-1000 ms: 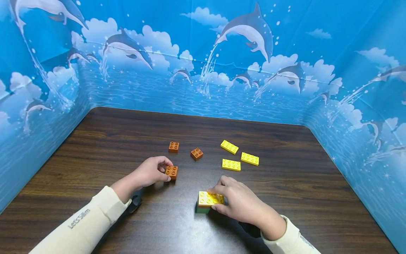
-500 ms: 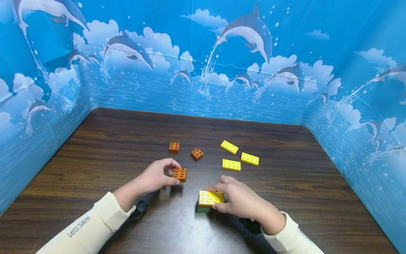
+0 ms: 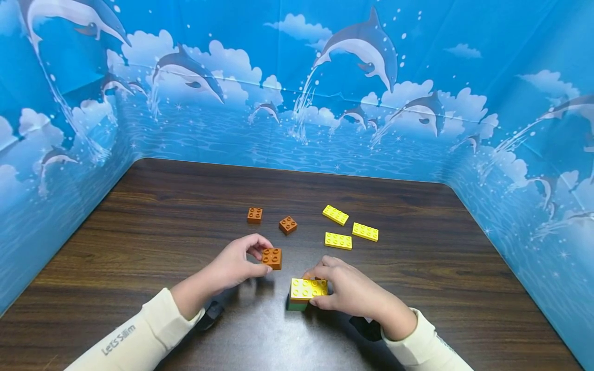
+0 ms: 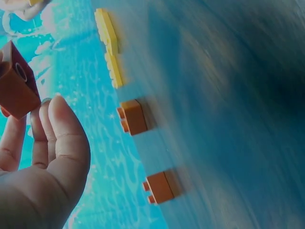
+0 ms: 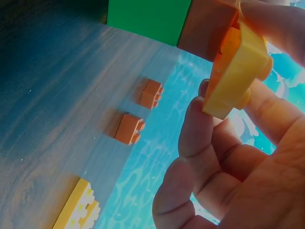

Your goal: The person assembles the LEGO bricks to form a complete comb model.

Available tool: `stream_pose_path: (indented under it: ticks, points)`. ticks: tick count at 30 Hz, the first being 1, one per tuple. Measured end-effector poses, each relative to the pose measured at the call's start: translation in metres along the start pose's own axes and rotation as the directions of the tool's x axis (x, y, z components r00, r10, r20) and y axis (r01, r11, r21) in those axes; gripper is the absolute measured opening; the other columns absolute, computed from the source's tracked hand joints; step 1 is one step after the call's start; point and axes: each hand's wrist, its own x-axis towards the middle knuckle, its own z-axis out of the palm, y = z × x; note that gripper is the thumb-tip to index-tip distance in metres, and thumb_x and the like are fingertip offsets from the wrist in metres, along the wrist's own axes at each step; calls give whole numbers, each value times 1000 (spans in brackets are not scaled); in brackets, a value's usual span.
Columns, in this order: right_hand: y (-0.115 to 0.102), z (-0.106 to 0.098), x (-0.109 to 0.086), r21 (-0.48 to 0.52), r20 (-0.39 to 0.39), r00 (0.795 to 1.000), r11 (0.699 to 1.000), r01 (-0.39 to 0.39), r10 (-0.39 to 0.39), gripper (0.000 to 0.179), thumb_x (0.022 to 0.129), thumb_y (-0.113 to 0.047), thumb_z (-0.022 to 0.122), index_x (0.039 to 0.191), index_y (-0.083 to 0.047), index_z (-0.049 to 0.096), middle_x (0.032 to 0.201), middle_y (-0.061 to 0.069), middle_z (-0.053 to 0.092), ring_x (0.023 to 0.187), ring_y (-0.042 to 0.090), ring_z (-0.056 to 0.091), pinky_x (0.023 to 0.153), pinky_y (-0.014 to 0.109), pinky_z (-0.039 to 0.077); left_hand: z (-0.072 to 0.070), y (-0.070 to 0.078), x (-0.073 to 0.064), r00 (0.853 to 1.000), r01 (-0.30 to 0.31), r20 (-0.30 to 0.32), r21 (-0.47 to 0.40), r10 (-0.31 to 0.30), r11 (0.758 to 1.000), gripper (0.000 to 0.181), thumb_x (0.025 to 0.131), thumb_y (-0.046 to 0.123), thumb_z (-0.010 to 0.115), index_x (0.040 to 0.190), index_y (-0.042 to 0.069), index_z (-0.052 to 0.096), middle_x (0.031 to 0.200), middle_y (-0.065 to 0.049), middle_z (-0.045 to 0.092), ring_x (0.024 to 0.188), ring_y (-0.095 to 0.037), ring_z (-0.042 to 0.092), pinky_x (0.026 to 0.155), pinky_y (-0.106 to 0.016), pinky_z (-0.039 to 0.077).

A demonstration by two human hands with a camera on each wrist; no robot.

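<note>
My left hand [image 3: 234,264] pinches a brown two-by-two toy brick [image 3: 271,258] between thumb and fingers, held off the table. In the left wrist view the hollow underside of this brick [image 4: 18,90] partly shows. To its right, my right hand [image 3: 350,288] grips a yellow two-by-four plate [image 3: 301,289] on top of a small stack. Below the plate, the right wrist view shows a brown brick [image 5: 207,28] on a green block [image 5: 147,19]. One end of the yellow plate [image 5: 238,71] overhangs the brown brick, its underside bare there. The right fingers hide part of the stack.
Two loose brown bricks, one farther left [image 3: 254,215] and one nearer the middle [image 3: 288,225], lie beyond my left hand. Three yellow plates [image 3: 338,240] lie beyond my right hand. A dolphin-print cloth [image 3: 297,123] borders the dark wooden table [image 3: 162,206] behind and at the sides.
My left hand has lifted its brown brick off the table and carried it rightward, closer to the stack. My right hand and the stack have stayed nearly still.
</note>
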Motion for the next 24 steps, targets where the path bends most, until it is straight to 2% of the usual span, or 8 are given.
stream_pose_path:
  ticks: [9,19,24]
  points:
    - [0,0,0,10,8,1000,1000,-16,15,36,81,-21,77,115,-19,69,96,-10,54,84,11,49,70,24,41,9,8,-4,999,-30,-16,-119,28,993,37,78,2,72,111,-1,56,101,-11,56,91,-22,51,71,-31,50]
    - [0,0,0,31,15,1000,999,-23,23,35,81,-20,77,115,-19,69,94,-10,52,81,14,48,67,24,40,20,15,-8,994,-108,-37,-147,104,983,38,75,-1,72,109,-4,56,104,-11,54,90,-20,51,70,-25,51]
    - [0,0,1,36,20,999,999,-31,31,35,81,-21,77,114,-19,70,94,-10,52,80,13,48,66,24,40,24,18,-10,993,-121,-27,-172,118,978,38,74,-2,72,109,-4,56,104,-11,54,88,-19,51,69,-24,50]
